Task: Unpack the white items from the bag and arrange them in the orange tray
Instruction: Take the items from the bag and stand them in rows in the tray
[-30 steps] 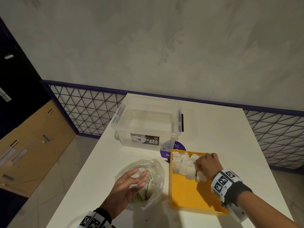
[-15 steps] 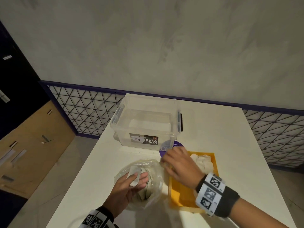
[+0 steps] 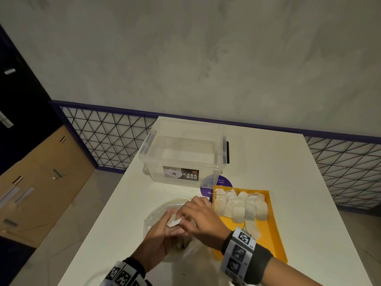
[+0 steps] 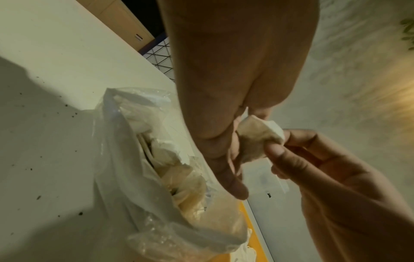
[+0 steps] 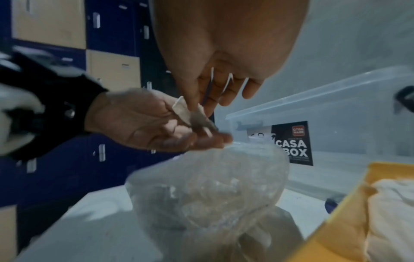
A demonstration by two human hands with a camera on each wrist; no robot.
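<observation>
A white table (image 3: 278, 162) with open surface along its right side and far right corner, where a hand could pass freely. A clear plastic storage box (image 3: 185, 159) stands at the far centre, blocking that way. Just in front of it to the right lies an orange tray (image 3: 274, 240); white packets (image 3: 241, 205) fill its far end in rows, while its near half shows bare floor. Left of the tray, touching or just beside it, a crumpled clear bag (image 4: 139, 177) takes up the near centre. Bare tabletop runs along the bag's left.
</observation>
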